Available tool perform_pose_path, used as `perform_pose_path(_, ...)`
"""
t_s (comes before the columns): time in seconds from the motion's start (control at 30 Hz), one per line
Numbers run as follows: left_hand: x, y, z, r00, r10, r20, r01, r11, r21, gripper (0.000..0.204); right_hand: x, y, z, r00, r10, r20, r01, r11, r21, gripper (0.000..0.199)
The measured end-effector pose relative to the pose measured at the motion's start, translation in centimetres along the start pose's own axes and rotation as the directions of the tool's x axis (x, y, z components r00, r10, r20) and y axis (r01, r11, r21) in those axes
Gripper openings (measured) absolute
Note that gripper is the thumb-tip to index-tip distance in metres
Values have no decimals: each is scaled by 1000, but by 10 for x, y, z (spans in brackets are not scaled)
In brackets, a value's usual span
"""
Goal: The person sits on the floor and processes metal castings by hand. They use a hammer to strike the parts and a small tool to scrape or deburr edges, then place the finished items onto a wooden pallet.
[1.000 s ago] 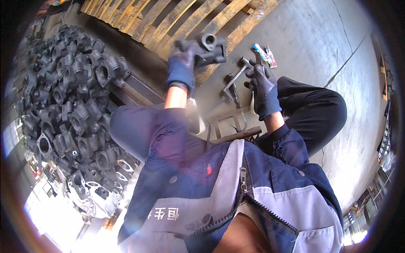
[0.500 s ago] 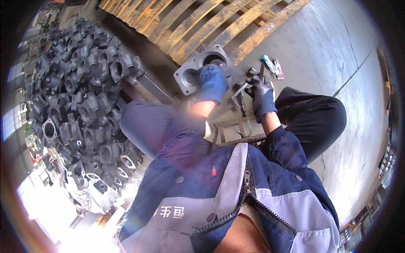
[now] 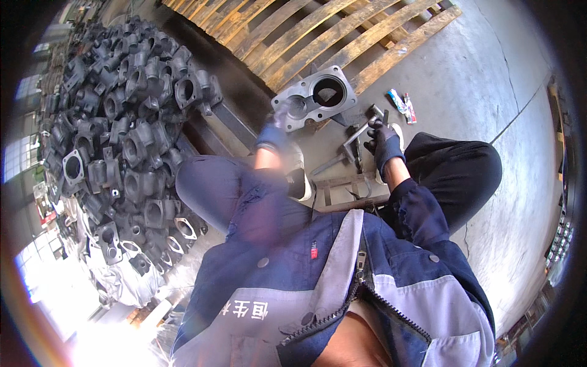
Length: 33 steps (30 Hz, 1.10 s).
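A grey metal casting (image 3: 315,98) with a large round bore lies flat in front of me, by the edge of a wooden pallet (image 3: 318,33). My left hand (image 3: 275,129), in a blue glove and blurred by motion, is at the casting's near-left corner; whether it grips is unclear. My right hand (image 3: 385,142), in a dark glove, is closed around a long metal tool (image 3: 356,139) just right of the casting. My knees and blue-and-grey jacket fill the lower middle.
A big heap of dark metal castings (image 3: 128,134) rises on my left. A low metal frame (image 3: 342,186) lies between my legs. A small colourful packet (image 3: 400,104) rests on the concrete floor (image 3: 489,79) at right.
My left hand brought the casting down from a raised position and set it flat by the pallet, then slid to its left corner. My right hand stayed on the tool.
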<state>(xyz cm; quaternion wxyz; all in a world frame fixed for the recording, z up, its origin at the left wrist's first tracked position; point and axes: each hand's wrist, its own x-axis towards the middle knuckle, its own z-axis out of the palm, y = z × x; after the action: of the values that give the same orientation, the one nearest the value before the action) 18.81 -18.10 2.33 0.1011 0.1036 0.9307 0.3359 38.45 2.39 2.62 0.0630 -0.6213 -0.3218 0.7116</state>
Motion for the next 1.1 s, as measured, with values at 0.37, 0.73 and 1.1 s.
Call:
perform_pose_path(0.37, 41, 19, 1, 981, 144, 134, -141, 990, -27, 54, -14, -1, 6, 964, -245, 106, 256, 961, -109, 17)
perform_pose_path(0.73, 97, -34, 47, 993, 106, -52, -108, 993, -40, 44, -21, -2, 16, 959, -224, 173, 256, 948, -192, 22)
perform_pose_path(1.1, 125, 40, 26, 967, -164, -196, -22, 711, -703, 27, -52, -142, 11, 720, -501, 480, 648, 734, -206, 28)
